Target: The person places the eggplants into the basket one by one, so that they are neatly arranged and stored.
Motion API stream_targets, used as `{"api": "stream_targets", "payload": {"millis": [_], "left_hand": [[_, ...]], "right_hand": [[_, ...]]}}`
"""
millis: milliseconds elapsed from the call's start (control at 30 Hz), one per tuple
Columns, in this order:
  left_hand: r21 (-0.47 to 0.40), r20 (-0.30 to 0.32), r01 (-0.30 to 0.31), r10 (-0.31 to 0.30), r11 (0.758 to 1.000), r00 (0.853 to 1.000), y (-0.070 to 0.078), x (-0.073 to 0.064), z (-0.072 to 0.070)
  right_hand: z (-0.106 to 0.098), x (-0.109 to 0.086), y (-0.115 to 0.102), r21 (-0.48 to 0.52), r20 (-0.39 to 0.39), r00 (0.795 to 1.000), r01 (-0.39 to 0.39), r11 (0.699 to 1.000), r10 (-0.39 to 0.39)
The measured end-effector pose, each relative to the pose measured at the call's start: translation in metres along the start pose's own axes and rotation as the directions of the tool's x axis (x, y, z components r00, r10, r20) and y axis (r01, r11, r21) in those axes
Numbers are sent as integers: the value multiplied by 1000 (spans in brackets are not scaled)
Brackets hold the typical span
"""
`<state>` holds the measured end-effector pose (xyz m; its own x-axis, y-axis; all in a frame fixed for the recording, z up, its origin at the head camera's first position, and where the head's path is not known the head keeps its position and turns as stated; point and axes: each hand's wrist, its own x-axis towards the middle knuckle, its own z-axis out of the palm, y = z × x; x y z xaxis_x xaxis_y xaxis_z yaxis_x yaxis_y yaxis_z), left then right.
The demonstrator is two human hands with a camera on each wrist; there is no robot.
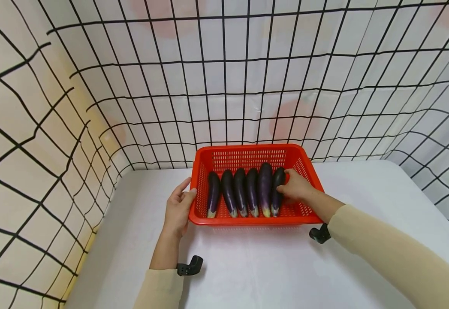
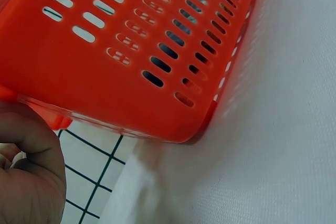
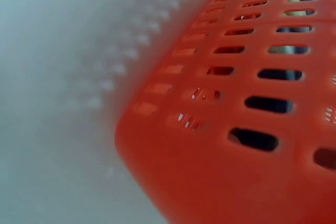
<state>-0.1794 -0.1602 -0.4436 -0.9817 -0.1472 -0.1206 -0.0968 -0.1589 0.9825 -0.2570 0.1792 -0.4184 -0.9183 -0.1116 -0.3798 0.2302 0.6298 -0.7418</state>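
Observation:
A red plastic basket [image 1: 247, 221] with slotted walls stands on the white table, and several dark purple eggplants [image 1: 241, 191] lie side by side in it, pale stem ends toward me. My left hand [image 1: 176, 212] grips the basket's left rim, thumb on top; in the left wrist view its curled fingers [image 2: 31, 166] show beside the basket corner. Reaching over the right wall, my right hand [image 1: 296, 187] pinches the rightmost eggplant [image 1: 278, 191] between thumb and fingers. The right wrist view shows the basket wall [image 3: 220, 145] from outside, with that hand hidden behind it.
A black wire grid [image 1: 224, 94] rises behind the basket and along both sides, backed by pale sheeting. The white tabletop [image 1: 247, 270] extends in front of the basket and to either side. Each wrist wears a black camera [image 1: 190, 266].

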Motion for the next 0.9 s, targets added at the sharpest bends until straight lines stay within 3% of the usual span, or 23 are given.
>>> {"api": "stream_targets", "payload": {"millis": [200,667,800,900], "left_hand": [[8,3,-10,10,1000,1000,-2,0,0],[6,-6,0,0,1000,1000,1,0,0],[16,-14,-1,1,1000,1000,2,0,-1],[24,-15,-5,5,1000,1000,1,1,-3]], "right_hand": [[1,-1,-1,-38,6,1000,-16,999,16],[-3,-6,-8,35,32,999,-28,999,27],[-9,-15,-13,-50,6,1000,9,999,-9],[-18,-29,-18,-138,-54,995,71,988,-79]]}}
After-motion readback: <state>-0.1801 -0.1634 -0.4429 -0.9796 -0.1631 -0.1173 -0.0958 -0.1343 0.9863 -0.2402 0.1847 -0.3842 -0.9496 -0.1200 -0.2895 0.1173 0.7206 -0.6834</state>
